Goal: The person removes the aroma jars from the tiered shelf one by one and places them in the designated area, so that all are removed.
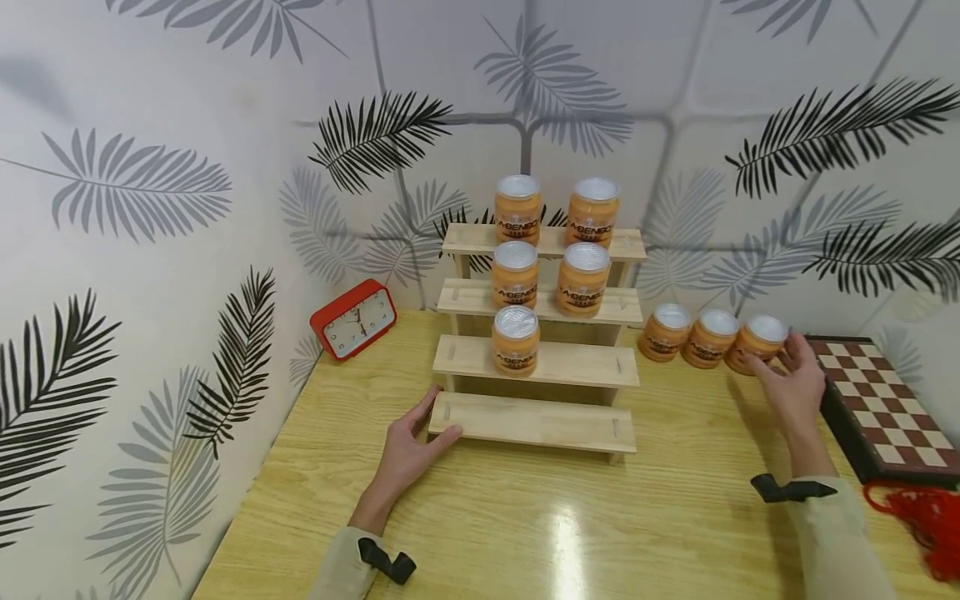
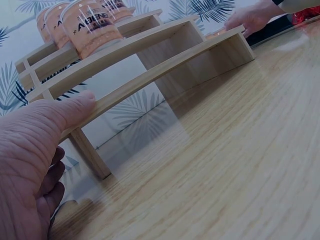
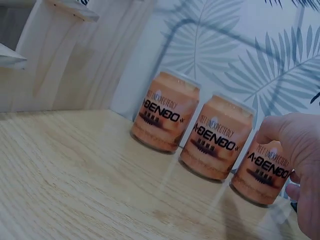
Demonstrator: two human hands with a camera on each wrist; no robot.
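From the head view I saw my right hand [image 1: 795, 379] at right of frame on the rightmost orange can with a silver lid [image 1: 756, 342]. Only the right wrist view showed fingers [image 3: 290, 137] curled round that can [image 3: 261, 169], upright, long axis vertical. My left hand [image 1: 408, 446], fingers straight, touched the four-step pale wooden rack [image 1: 536, 421], bottom step, left end.
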